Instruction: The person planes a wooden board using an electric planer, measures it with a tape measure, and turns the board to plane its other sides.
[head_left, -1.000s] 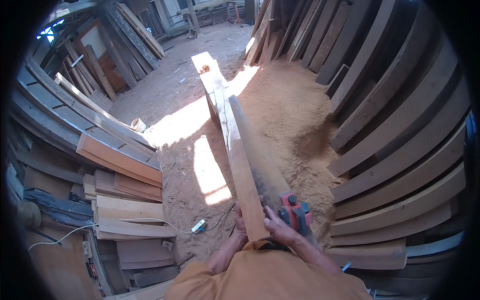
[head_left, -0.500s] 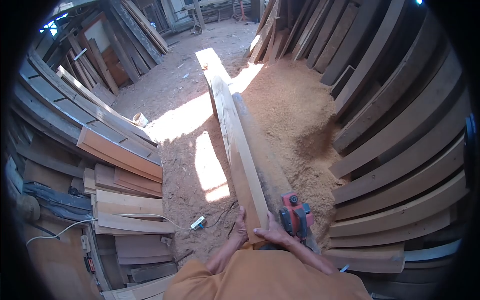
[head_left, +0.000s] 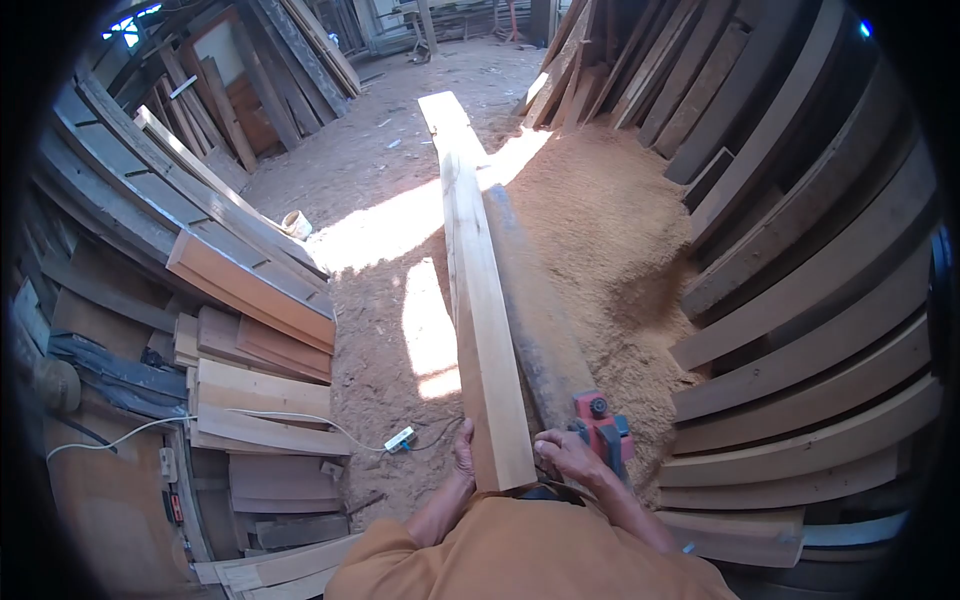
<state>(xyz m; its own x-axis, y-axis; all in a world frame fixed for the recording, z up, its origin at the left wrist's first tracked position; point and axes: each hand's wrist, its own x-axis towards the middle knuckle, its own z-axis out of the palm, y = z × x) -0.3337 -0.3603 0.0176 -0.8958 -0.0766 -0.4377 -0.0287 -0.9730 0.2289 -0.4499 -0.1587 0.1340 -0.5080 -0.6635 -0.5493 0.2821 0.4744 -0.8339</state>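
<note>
A long squared wooden beam (head_left: 487,330) stretches away from my body, its near end close to my shirt. My left hand (head_left: 464,455) is against the beam's left side near that end, with fingertips showing along the edge and the rest partly hidden. Just right of the beam, my right hand (head_left: 570,456) is off the wood with its fingers curled in; whether something is inside them is hidden. A red and black electric planer (head_left: 601,432) rests beyond my right hand, on the dusty support board (head_left: 545,300) beside the beam.
Sawdust (head_left: 610,220) is heaped to the right. Curved planks (head_left: 800,385) line the right side, and stacked boards (head_left: 265,420) line the left. A white power strip (head_left: 400,439) with a cable lies on the ground. A pale container (head_left: 296,224) sits farther off.
The beam has been rolled, so a different face is up. My right hand has let go of its right edge and curled. My left hand has stayed on the left side.
</note>
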